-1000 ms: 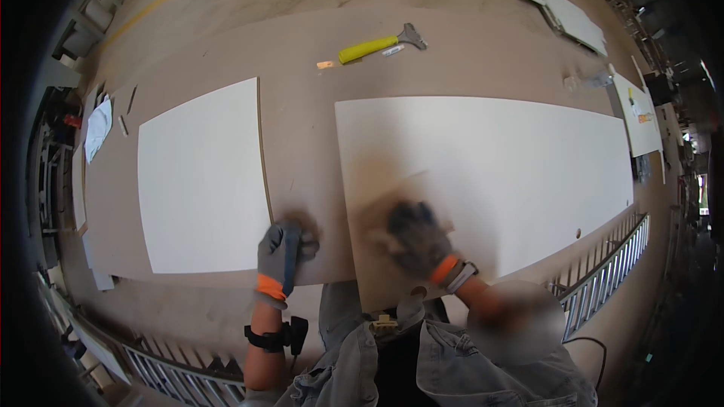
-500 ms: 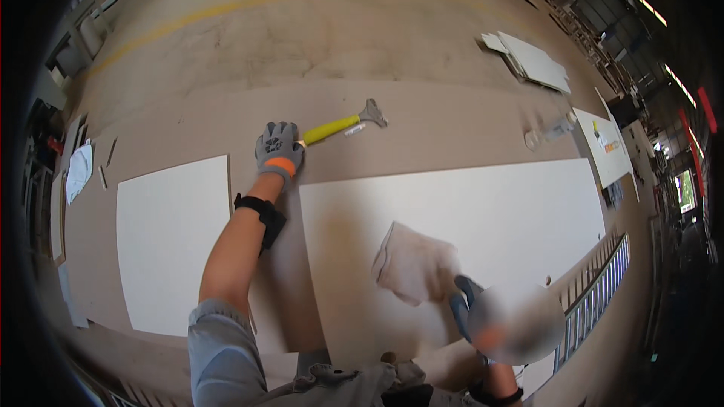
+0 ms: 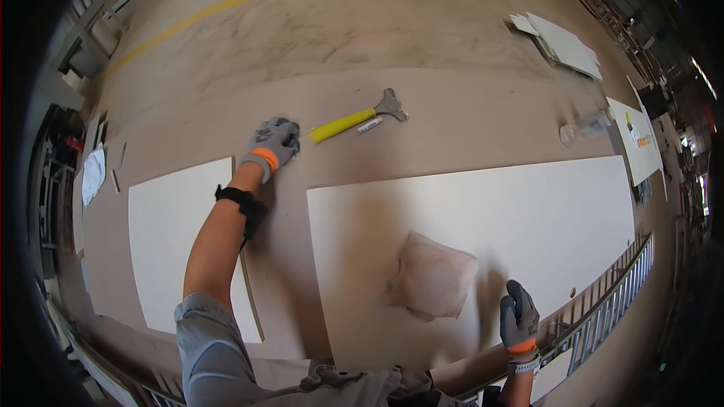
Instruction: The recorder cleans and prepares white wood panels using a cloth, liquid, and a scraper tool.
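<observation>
My left hand (image 3: 273, 143), in a grey glove with an orange cuff, is over the brown work surface (image 3: 286, 241), fingers loosely bent with nothing visible in them. Just beyond its fingertips, a small gap away, lies a scraper (image 3: 343, 125) with a yellow-green handle and a grey metal head. My right hand (image 3: 519, 318), gloved alike, hovers by the near right part of a large white panel (image 3: 543, 211), thumb and fingers somewhat apart and holding nothing visible. To its left, a stained, pinkish-beige folded cloth (image 3: 436, 276) rests on that panel, slightly blurred.
A small white tube-like item (image 3: 369, 125) lies beside the scraper. Another white panel (image 3: 185, 249) is at left. A clear bottle (image 3: 588, 126) lies at the right, near a marked white board (image 3: 635, 139). A metal rack (image 3: 611, 309) runs along the near right edge.
My left hand has let go of the scraper's handle and drawn back left. My right hand, earlier blurred near the cloth, is now farther from it. The cloth lies flatter; the view has shifted.
</observation>
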A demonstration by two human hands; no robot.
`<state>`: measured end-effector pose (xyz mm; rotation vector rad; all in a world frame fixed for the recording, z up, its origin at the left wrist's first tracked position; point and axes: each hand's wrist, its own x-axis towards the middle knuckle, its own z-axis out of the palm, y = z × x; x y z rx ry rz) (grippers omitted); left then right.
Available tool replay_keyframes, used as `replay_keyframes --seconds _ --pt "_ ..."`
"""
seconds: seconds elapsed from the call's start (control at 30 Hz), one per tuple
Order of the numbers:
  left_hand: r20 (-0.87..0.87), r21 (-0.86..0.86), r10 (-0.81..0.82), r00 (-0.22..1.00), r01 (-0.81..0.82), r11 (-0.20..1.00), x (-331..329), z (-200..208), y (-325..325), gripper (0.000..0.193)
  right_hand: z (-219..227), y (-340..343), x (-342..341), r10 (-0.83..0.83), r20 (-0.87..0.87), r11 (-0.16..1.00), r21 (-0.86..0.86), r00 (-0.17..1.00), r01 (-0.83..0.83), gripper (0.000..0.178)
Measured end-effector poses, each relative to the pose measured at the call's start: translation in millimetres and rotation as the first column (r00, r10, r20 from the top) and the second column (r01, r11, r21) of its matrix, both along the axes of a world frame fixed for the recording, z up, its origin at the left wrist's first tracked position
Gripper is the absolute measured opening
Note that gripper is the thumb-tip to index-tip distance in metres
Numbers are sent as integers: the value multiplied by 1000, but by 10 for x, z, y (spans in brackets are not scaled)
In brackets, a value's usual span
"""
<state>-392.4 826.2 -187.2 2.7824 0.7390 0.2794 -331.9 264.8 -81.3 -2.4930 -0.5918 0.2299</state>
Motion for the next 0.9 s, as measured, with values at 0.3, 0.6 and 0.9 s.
replay_keyframes --seconds 0.3,0.6,0.9 --pt "-369 145 121 922 -72 987 -835 248 -1318 35 -50 353 -49 293 185 952 31 938 -303 29" --pt "-157 -145 -17 987 -6 989 -2550 496 -3053 50 18 886 -413 523 168 828 132 836 -545 40" --pt "29 43 -202 979 200 979 -2984 -20 -3103 24 94 1196 -948 635 54 769 45 770 -637 35"
